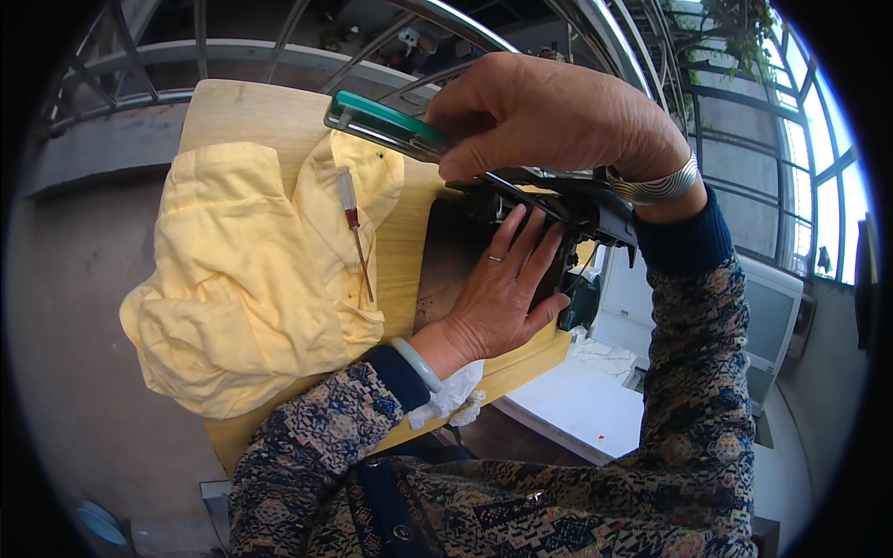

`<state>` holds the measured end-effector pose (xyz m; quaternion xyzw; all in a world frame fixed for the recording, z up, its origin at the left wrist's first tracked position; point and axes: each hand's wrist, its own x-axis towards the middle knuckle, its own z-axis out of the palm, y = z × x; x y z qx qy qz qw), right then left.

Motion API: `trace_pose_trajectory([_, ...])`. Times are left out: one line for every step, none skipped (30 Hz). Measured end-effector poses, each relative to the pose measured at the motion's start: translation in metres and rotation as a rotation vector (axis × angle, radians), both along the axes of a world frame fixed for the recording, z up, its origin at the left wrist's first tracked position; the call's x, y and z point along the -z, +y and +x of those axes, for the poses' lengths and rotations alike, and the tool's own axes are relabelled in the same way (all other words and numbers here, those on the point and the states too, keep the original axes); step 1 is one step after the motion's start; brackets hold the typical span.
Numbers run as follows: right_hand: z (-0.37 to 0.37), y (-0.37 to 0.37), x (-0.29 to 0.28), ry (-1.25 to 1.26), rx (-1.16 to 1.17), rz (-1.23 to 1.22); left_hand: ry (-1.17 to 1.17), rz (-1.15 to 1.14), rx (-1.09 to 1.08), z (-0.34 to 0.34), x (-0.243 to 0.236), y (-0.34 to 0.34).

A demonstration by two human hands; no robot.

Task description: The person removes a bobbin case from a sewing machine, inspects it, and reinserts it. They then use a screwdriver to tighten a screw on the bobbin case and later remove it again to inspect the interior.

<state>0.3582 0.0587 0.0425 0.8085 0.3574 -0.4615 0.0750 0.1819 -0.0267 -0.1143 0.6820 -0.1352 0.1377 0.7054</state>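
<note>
My right hand (549,116) is closed around a tool with a long translucent green handle (386,121). A thin dark shaft seems to come out below the fingers toward a black machine (595,206); its tip is hidden. My left hand (502,293) lies with fingers stretched and thumb apart, fingertips against the machine's dark parts. Left of it, a screwdriver (352,219) with a clear and red handle rests on a crumpled yellow cloth (242,288). What the machine is I cannot tell.
The machine and cloth are on a wooden tabletop (400,270). White crumpled tissue (451,395) lies by my left wrist. Metal railings (200,42) run along the far side. At the right stands a white surface (577,405); a blue basin (100,523) is at the lower left.
</note>
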Motion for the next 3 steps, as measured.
trace_pose_trajectory([0.0008,0.0005,-0.0001,0.019,-0.018,-0.005,-0.002,0.005,-0.001,0.0002,-0.0001,-0.0002])
trace_pose_trajectory([0.0022,0.0015,-0.0006,0.026,-0.025,-0.031,0.002,0.01,0.006,0.0003,-0.0001,-0.0003])
trace_pose_trajectory([0.0043,0.0027,-0.0016,0.034,-0.032,-0.058,0.005,0.008,0.009,0.0005,-0.0001,-0.0003])
